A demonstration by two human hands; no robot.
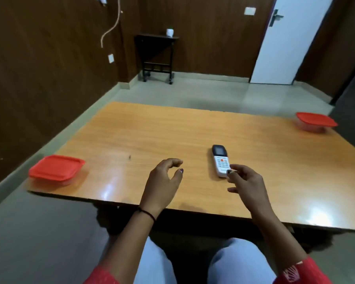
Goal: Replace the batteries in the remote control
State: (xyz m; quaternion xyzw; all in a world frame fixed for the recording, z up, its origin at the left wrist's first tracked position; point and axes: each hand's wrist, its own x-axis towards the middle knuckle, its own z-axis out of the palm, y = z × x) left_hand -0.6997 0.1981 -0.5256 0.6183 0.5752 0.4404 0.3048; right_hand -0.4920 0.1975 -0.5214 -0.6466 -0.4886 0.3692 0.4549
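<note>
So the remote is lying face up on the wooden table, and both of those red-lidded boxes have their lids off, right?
Not quite. The head view shows the remote lying face up on the wooden table, but both lids are on: the left red-lidded box and the right red-lidded box are closed.

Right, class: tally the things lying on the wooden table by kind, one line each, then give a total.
Red-lidded containers: 2, one at the left edge, one at the far right corner
Remote control: 1
Total: 3
</note>
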